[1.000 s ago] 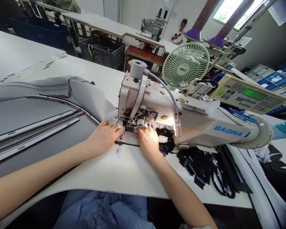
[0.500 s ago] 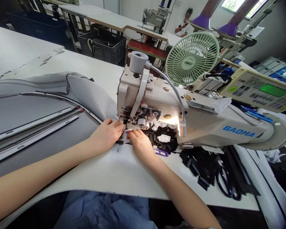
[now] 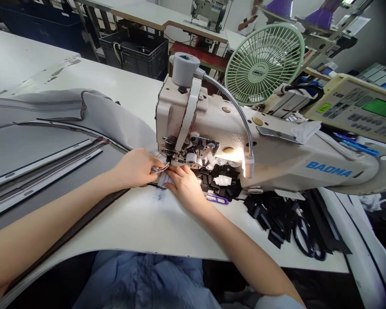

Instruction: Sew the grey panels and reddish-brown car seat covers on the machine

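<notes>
A large piece of grey fabric (image 3: 59,148), with white strips and dark edging, spreads over the table on the left and runs up to the sewing machine (image 3: 212,128). My left hand (image 3: 137,168) grips the fabric's folded edge just left of the needle area, fingers curled. Close beside it, my right hand (image 3: 188,189) has its fingers at the presser foot, thumb and fingers on a pale piece of the same fabric. The needle itself is hard to make out behind the fingers. The machine's lamp (image 3: 248,165) shines right of the needle area.
Black fabric pieces (image 3: 266,210) lie under the machine arm, with dark-handled scissors (image 3: 304,240) to their right. A purple thread snipper (image 3: 217,198) is near my right wrist. Behind stand a green fan (image 3: 263,64), a control panel (image 3: 357,105) and a grey crate (image 3: 135,53).
My left hand has shifted slightly left and now lifts a fold of the fabric edge. My right hand has moved a little left, its fingers flatter. The view has tilted down slightly.
</notes>
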`<action>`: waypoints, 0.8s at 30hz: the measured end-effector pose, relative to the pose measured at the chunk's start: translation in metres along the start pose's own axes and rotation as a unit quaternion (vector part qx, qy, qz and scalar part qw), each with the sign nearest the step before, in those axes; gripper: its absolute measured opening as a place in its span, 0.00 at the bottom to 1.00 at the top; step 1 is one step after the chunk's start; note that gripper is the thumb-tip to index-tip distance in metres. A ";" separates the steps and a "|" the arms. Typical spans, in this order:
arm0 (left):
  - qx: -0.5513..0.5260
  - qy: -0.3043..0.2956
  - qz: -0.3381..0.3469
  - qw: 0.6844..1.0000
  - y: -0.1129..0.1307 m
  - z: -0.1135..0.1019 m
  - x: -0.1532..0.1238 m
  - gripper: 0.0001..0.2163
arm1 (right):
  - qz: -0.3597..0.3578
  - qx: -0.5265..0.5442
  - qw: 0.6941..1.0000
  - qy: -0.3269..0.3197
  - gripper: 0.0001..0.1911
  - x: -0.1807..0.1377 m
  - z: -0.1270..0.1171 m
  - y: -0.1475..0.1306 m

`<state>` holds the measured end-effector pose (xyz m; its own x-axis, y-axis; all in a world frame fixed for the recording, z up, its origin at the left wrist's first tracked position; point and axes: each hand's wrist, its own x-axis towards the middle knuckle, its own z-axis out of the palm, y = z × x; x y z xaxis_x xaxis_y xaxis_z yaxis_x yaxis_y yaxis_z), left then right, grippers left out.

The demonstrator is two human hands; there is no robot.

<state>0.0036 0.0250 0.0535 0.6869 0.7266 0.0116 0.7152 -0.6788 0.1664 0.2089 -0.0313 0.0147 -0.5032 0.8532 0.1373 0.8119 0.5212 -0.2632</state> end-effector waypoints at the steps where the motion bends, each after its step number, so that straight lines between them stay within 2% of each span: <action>1: -0.002 -0.002 0.007 1.000 0.000 0.001 -0.001 0.11 | 0.007 0.000 1.000 -0.005 0.20 0.001 0.000 -0.001; 6: 0.014 -0.013 0.053 0.998 0.007 0.008 -0.008 0.11 | 0.062 -0.022 0.998 -0.008 0.18 -0.001 -0.001 -0.003; 14: 0.031 0.018 0.084 0.996 0.010 0.014 -0.014 0.13 | 0.053 0.021 0.998 0.015 0.18 -0.007 0.001 0.003; 21: 0.033 0.027 0.096 0.994 0.010 0.012 -0.015 0.17 | 0.048 0.027 0.998 0.033 0.17 -0.005 0.004 0.004; 24: 0.040 0.013 0.101 0.994 0.012 0.012 -0.014 0.16 | 0.050 0.028 0.998 0.034 0.16 -0.005 0.004 0.004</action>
<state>0.0038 0.0052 0.0440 0.8148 0.5763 0.0631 0.5716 -0.8168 0.0786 0.2135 -0.0334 0.0093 -0.3972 0.9017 0.1707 0.8383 0.4322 -0.3323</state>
